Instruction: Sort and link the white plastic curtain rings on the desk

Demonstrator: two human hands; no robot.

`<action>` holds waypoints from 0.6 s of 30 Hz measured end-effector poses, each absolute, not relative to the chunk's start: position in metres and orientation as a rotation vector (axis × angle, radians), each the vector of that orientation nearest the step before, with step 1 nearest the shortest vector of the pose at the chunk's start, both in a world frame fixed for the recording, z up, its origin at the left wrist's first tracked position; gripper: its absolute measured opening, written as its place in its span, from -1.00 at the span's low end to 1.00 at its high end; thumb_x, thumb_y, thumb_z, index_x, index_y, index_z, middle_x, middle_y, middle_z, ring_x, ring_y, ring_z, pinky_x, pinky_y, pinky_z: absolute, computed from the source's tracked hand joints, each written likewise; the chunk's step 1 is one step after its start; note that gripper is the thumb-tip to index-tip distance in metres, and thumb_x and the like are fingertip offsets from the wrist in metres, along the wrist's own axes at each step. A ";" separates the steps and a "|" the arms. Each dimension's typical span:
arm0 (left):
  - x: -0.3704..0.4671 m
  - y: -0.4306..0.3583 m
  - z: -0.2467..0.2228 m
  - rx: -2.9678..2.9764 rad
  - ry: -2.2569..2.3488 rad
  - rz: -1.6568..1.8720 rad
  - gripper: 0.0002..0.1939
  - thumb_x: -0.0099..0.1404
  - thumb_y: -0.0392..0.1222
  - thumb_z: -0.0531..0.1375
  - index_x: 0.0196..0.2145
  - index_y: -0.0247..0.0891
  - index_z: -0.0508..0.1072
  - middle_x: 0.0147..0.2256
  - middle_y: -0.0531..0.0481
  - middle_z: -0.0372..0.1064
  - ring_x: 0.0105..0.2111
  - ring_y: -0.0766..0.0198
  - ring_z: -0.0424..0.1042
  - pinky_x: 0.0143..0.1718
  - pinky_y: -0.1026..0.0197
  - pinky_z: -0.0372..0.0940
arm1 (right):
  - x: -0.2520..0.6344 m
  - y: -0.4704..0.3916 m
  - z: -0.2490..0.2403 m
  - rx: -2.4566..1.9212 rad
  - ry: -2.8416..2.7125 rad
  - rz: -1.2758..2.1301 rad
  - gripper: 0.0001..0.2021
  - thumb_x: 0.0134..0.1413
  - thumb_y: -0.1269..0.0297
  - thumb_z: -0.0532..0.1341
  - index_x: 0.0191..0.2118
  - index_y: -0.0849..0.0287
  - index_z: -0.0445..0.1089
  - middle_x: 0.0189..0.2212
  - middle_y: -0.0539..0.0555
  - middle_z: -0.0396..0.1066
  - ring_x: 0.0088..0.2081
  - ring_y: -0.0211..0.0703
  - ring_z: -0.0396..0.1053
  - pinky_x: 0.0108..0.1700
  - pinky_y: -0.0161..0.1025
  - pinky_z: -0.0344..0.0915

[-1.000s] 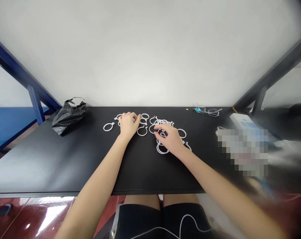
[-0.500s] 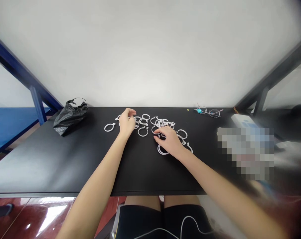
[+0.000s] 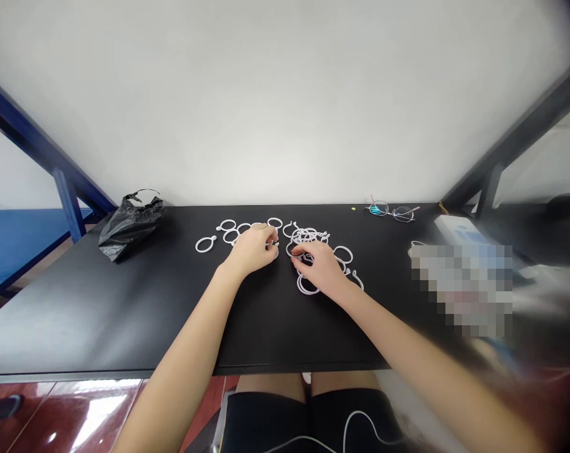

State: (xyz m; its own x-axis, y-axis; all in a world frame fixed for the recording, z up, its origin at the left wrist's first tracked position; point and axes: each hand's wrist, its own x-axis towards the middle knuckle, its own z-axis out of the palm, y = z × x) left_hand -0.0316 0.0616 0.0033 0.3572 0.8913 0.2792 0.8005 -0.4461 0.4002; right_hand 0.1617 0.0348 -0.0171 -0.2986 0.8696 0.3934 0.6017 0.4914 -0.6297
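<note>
Several white rings lie in two groups on the black table [image 3: 172, 314]. Over the right side of the left group is my left hand [image 3: 254, 248], its fingers curled down by an open white ring that they partly cover. My right hand [image 3: 320, 267] rests over the right group, thumb and fingers bent around part of a white ring, its fingertips partly hidden. A tangle of white rings [image 3: 306, 234] sits just beyond my right hand. One closed white ring [image 3: 204, 245] lies apart at the far left of the rings.
A crumpled black plastic bag [image 3: 131, 226] stands at the table's left back. Glasses [image 3: 391, 212] lie at the right back. Farther right are a white box [image 3: 464, 233] and a blurred-out object [image 3: 464, 289]. A pale wall rises behind the table.
My left hand has moved right and slightly nearer, uncovering rings at the left group's back. My right hand has stayed nearly in place over the right group.
</note>
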 end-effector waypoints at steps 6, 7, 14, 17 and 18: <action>-0.031 0.064 -0.002 2.414 1.550 0.585 -0.86 0.08 -0.35 0.10 -0.36 -0.21 0.37 -0.36 -0.02 0.40 -0.30 0.14 0.39 -0.32 0.17 0.24 | 0.162 0.035 -0.020 -1.203 -2.019 0.458 -0.90 0.00 0.49 0.27 -0.39 0.13 0.45 -0.36 0.02 0.55 -0.27 -0.09 0.47 -0.09 -0.10 0.27; -0.031 0.064 -0.002 2.401 1.553 0.588 -0.86 0.08 -0.35 0.10 -0.36 -0.21 0.37 -0.37 -0.01 0.40 -0.31 0.15 0.39 -0.33 0.18 0.23 | 0.162 0.035 -0.020 -1.202 -2.020 0.456 -0.90 0.00 0.48 0.27 -0.39 0.13 0.45 -0.36 0.01 0.55 -0.27 -0.09 0.47 -0.09 -0.10 0.27; -0.028 0.063 -0.003 2.379 1.468 0.604 -0.91 0.09 -0.34 0.14 -0.40 -0.21 0.36 -0.41 0.02 0.40 -0.38 0.21 0.37 -0.35 0.20 0.24 | 0.161 0.035 -0.018 -1.198 -2.018 0.453 -0.90 0.00 0.49 0.26 -0.39 0.14 0.45 -0.38 0.01 0.55 -0.30 -0.11 0.46 -0.07 -0.08 0.25; -0.027 0.063 -0.003 2.392 1.499 0.647 -0.88 0.08 -0.37 0.14 -0.38 -0.22 0.38 -0.36 -0.02 0.40 -0.33 0.18 0.38 -0.32 0.19 0.26 | 0.161 0.034 -0.017 -1.197 -2.014 0.457 -0.91 0.01 0.48 0.26 -0.39 0.14 0.45 -0.38 0.00 0.54 -0.30 -0.11 0.46 -0.07 -0.09 0.25; -0.027 0.063 -0.003 2.398 1.522 0.664 -0.86 0.08 -0.37 0.13 -0.37 -0.22 0.39 -0.33 -0.03 0.39 -0.30 0.17 0.38 -0.31 0.19 0.27 | 0.161 0.034 -0.017 -1.196 -2.013 0.459 -0.91 0.01 0.48 0.26 -0.39 0.14 0.45 -0.39 0.00 0.54 -0.30 -0.12 0.46 -0.08 -0.09 0.25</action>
State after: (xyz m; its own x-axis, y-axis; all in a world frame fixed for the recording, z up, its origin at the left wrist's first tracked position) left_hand -0.0268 0.0633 -0.0032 0.3598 0.8980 0.2535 0.7964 -0.4371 0.4180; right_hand 0.1607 0.0342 -0.0170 -0.2933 0.8627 0.4119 0.5989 0.5017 -0.6243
